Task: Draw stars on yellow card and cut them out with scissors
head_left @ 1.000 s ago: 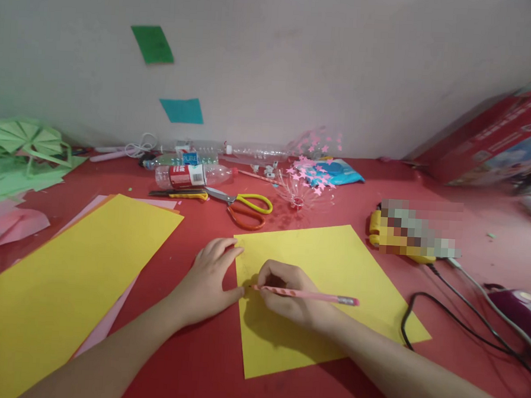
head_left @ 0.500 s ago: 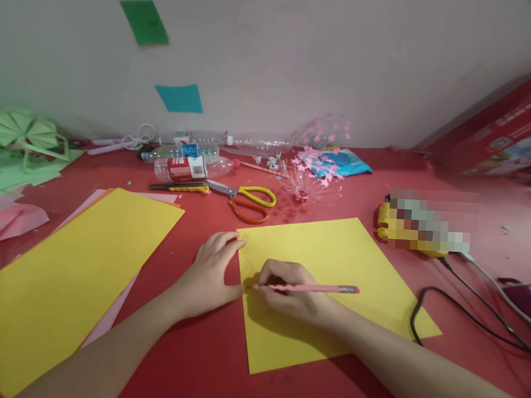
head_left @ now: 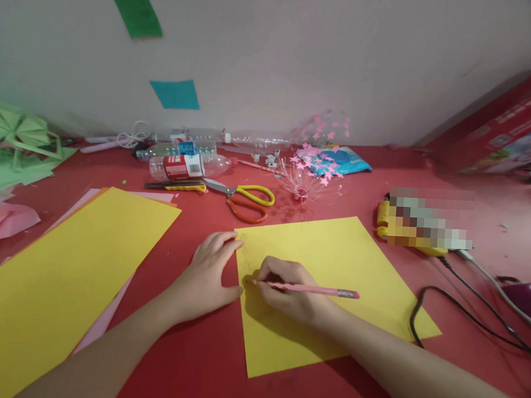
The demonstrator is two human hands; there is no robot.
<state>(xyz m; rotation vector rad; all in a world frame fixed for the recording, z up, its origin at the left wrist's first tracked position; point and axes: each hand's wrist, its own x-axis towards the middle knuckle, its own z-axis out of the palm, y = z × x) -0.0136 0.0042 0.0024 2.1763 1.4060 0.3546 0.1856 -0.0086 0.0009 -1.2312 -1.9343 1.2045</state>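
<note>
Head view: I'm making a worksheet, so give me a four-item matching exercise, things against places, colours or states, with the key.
1. Pencil
2. Left hand
3. Scissors
4. Dark green paper

A. on the wall
B. spread at the left edge of a yellow sheet
C. held in the right hand
D. yellow-and-orange-handled

Pairs: 1-C, 2-B, 3-D, 4-A.

Reads "PURE" on blue label [head_left: 185, 148] of clear bottle [head_left: 161, 152] lying at back; shows barcode [head_left: 196, 168] on red-and-white label [head_left: 176, 167] of second bottle [head_left: 218, 162] lying in front, plus white lettering too small to read; shows white characters and small pale square mark [head_left: 500, 140] on red box [head_left: 482, 136] at right, too blurred to make out
</note>
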